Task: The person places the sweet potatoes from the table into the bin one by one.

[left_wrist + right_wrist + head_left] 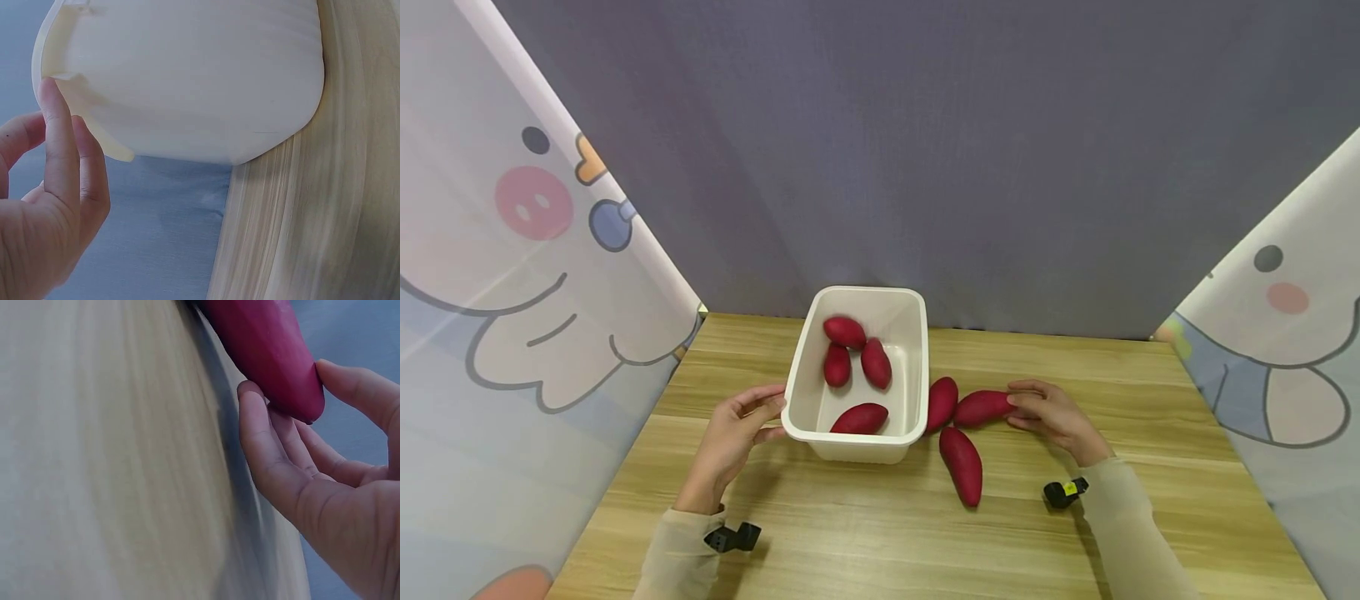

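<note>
A white plastic bin (919,367) stands on the table with several red sweet potatoes (844,332) inside. My left hand (733,437) holds the bin's left rim near the front corner; in the left wrist view, its fingers (59,144) meet the rim from outside. To the bin's right, my right hand (1052,417) pinches the right end of a red sweet potato (982,408), thumb on one side and fingers on the other. Two more lie close by: one sweet potato (942,404) against the bin's right side, another sweet potato (961,467) nearer the front.
The wood-grain table (850,533) runs back to a grey fabric wall (925,167). Cartoon-printed curtains (535,333) hang at the left and right sides. Each wrist carries a small black camera (732,537).
</note>
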The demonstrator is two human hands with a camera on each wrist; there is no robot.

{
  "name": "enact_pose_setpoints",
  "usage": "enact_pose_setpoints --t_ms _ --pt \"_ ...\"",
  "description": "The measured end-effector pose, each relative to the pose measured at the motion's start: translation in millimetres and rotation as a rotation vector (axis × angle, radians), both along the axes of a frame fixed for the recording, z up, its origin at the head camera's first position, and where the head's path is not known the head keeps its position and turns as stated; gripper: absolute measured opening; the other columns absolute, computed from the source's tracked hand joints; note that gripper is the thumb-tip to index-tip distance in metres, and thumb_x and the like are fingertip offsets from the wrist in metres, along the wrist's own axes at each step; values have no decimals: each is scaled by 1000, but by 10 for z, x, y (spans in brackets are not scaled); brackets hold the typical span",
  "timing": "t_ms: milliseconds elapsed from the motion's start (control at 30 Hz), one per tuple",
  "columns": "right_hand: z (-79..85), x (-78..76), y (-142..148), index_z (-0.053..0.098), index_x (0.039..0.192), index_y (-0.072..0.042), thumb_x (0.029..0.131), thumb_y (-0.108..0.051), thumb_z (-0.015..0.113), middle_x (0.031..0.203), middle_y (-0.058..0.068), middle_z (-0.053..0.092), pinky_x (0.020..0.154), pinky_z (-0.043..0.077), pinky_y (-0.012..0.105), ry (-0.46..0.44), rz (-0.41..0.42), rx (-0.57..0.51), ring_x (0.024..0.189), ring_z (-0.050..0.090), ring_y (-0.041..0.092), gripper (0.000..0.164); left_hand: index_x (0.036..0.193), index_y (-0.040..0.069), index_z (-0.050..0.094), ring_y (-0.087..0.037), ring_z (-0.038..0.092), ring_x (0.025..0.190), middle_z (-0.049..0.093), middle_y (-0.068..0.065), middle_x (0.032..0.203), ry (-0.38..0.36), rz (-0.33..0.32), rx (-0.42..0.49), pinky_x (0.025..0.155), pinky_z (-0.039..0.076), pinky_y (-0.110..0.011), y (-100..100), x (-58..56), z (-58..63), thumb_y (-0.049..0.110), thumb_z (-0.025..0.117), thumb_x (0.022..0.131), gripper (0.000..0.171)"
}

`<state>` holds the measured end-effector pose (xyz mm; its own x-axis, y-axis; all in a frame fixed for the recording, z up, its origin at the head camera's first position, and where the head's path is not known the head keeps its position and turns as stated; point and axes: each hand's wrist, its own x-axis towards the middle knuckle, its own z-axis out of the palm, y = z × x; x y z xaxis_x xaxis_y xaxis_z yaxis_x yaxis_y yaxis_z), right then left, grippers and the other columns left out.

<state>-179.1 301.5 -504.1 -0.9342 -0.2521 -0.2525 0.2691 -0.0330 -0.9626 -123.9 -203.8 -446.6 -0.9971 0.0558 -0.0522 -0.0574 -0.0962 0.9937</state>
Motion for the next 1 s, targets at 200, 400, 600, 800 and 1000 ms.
enact_pose_setpoints --t_ms 200,400,600,800,1000 --pt "117 -14 25 25 147 17 100 -4 60 106 6 64 89 60 40 10 -28 -26 87 70 20 62 129 -14 57 -20 67 92 65 -11 108 0 4 1 75 63 -32 11 7 12 6 68 97 40" --pt "406 -61 7 36 142 10 101 -2 59 103 7 67 89 59 43 44 -37 -79 89 72 24 49 129 -13 57 -20 67 92 65 -11 107 -7 11 6 74 63 -32 17 12 18 6 68 96 39" --pt "788 -156 -79 45 133 0 101 -3 59 107 8 62 88 60 42 100 -29 -85 89 71 26 36 129 -13 57 -20 67 92 65 -11 109 -9 10 8 74 63 -32 27 -4 21 7 69 96 41" --pt "1176 -257 -248 52 128 -3 100 -5 62 103 7 60 84 62 39 186 -24 -87 87 70 25 30 129 -12 58 -20 66 93 65 -12 109 -16 9 7 75 63 -32 38 -20 18 8 71 95 41" --pt "1518 -397 -511 50 133 -2 98 -13 67 107 10 58 90 59 44 231 -6 -33 87 67 25 40 128 -12 59 -21 67 93 65 -11 108 -11 4 10 75 63 -32 57 -35 25 8 71 95 40"
